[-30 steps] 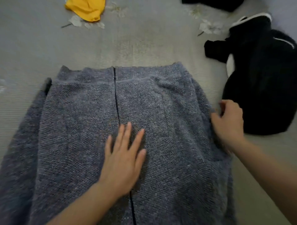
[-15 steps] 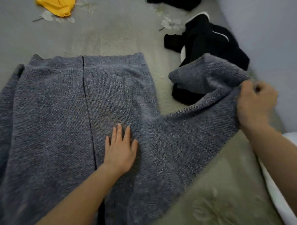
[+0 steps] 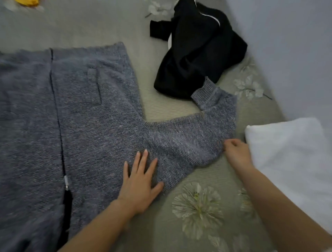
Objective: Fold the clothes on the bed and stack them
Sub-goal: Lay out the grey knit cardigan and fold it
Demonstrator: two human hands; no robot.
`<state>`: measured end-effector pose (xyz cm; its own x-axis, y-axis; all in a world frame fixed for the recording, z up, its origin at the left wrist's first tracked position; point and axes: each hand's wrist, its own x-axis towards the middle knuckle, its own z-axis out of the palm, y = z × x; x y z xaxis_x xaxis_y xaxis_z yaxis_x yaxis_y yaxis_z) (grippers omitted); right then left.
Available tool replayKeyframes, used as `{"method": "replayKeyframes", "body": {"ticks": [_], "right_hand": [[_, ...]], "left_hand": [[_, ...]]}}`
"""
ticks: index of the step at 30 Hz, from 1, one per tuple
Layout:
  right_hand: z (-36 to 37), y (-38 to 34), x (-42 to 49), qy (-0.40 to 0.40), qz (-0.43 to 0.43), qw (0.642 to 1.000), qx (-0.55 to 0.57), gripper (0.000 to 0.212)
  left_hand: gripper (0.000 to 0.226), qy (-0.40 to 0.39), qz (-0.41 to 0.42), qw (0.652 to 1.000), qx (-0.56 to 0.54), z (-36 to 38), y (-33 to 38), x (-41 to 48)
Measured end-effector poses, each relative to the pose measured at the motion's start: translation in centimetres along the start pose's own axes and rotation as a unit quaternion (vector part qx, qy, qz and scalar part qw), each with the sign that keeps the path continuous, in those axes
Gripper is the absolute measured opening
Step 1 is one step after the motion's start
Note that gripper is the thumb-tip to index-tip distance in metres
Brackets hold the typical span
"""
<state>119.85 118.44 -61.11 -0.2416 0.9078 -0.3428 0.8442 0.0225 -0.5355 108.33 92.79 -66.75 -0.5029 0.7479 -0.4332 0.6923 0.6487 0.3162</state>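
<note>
Two hands work one grey knitted zip-front cardigan, spread flat on the flowered grey-green bed.
Your left hand lies flat with fingers spread, pressing the knit where the sleeve leaves the body, probably to anchor the fold line. To its right, your right hand curls its fingers on the sleeve's outer bend, pinching the cloth, seemingly to swing it inward. Beyond the right hand, the ribbed cuff touches a crumpled black garment with a white stripe, which could drag along. A white pillow sits just right of that hand, crowding it. A yellow cloth lies far beyond the left hand.
</note>
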Motion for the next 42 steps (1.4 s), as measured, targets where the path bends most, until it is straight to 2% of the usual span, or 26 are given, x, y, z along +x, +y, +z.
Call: {"method": "replayKeyframes", "body": {"ticks": [2,5,8,9,10,11,12,14,15,17,18,19,20,21,23,25,27,29,30,32,34,36,38,40,42], "right_hand": [[0.0,1.0,1.2,0.056,0.058,0.995,0.055,0.020],[0.2,1.6,2.7,-0.002,0.148,0.970,0.194,0.025],[0.0,0.8,4.2,-0.120,0.233,0.891,0.370,0.016],[0.0,0.1,4.7,-0.140,0.238,0.864,0.420,0.014],[0.0,-0.7,5.2,-0.132,0.225,0.852,0.455,0.009],[0.1,-1.6,5.6,-0.104,0.185,0.861,0.462,0.004],[0.1,-2.5,5.8,-0.063,0.120,0.894,0.426,0.007],[0.3,-3.9,5.5,-0.008,-0.083,0.963,0.255,0.025],[0.5,-4.4,4.9,-0.018,-0.191,0.970,0.146,0.033],[1.6,-4.9,3.6,-0.122,-0.344,0.929,-0.060,0.041],[2.2,-4.9,2.9,-0.189,-0.372,0.897,-0.144,0.041],[2.8,-4.6,2.5,-0.252,-0.367,0.877,-0.181,0.038],[3.1,-4.4,2.4,-0.298,-0.328,0.884,-0.149,0.029],[3.2,-4.4,2.4,-0.316,-0.265,0.909,-0.056,0.018],[3.5,-4.5,3.4,-0.251,-0.150,0.951,0.103,0.005],[4.4,-5.1,4.4,-0.190,-0.100,0.971,0.109,0.033],[5.7,-6.5,4.0,-0.201,-0.113,0.971,0.067,0.055],[7.2,-8.1,3.2,-0.227,-0.133,0.964,0.043,0.067],[7.9,-8.8,2.8,-0.229,-0.139,0.963,0.025,0.064],[8.5,-9.8,2.7,-0.239,-0.126,0.963,0.022,0.034],[7.4,-10.8,3.2,-0.265,-0.050,0.954,0.129,0.015],[4.7,-11.3,4.5,-0.225,-0.011,0.943,0.245,0.007],[1.0,-10.8,6.3,-0.149,-0.016,0.937,0.315,0.012],[-2.7,-9.2,8.1,-0.074,-0.009,0.937,0.340,0.012],[-5.8,-7.3,9.5,-0.004,0.015,0.941,0.337,0.019]], "left_hand": [[0.080,-0.005,0.022,1.000,0.017,-0.3,1.0,0.8],[0.094,-0.039,0.024,0.997,0.055,-0.2,3.3,1.8],[0.091,-0.031,-0.007,0.998,0.055,-0.5,5.0,2.6],[0.086,-0.024,-0.014,0.999,0.043,-0.9,5.1,2.9],[0.082,-0.020,-0.017,0.999,0.034,-1.4,5.1,3.2],[0.080,-0.019,-0.015,0.999,0.028,-1.8,5.0,3.4],[0.081,-0.022,-0.012,0.999,0.022,-2.1,4.8,3.5],[0.087,-0.033,-0.011,0.999,-0.001,-2.7,4.3,3.6],[0.092,-0.035,-0.016,0.999,-0.018,-3.0,4.1,3.6],[0.099,-0.030,-0.030,0.998,-0.047,-3.5,3.8,3.7],[0.101,-0.026,-0.033,0.998,-0.052,-3.6,3.7,3.8],[0.101,-0.024,-0.032,0.998,-0.053,-3.8,3.7,3.8],[0.100,-0.025,-0.030,0.998,-0.052,-3.8,3.6,3.8],[0.099,-0.028,-0.029,0.998,-0.054,-3.8,3.6,3.8],[0.098,-0.035,-0.032,0.997,-0.061,-3.7,3.5,3.8],[0.097,-0.043,-0.032,0.997,-0.062,-3.6,3.5,3.8],[0.096,-0.048,-0.032,0.997,-0.051,-3.6,3.7,3.8],[0.094,-0.048,-0.035,0.997,-0.042,-3.6,4.0,3.8],[0.093,-0.048,-0.038,0.997,-0.042,-3.6,4.0,3.9],[0.093,-0.049,-0.044,0.997,-0.047,-3.5,4.2,3.9],[0.093,-0.055,-0.056,0.995,-0.059,-3.4,4.5,3.9],[0.096,-0.071,-0.062,0.994,-0.050,-3.1,5.4,3.7],[0.103,-0.113,-0.066,0.991,0.001,-2.5,7.0,3.5],[0.104,-0.151,-0.083,0.983,0.068,-2.0,8.6,3.5],[0.087,-0.150,-0.098,0.977,0.115,-2.2,10.1,3.8]]}}
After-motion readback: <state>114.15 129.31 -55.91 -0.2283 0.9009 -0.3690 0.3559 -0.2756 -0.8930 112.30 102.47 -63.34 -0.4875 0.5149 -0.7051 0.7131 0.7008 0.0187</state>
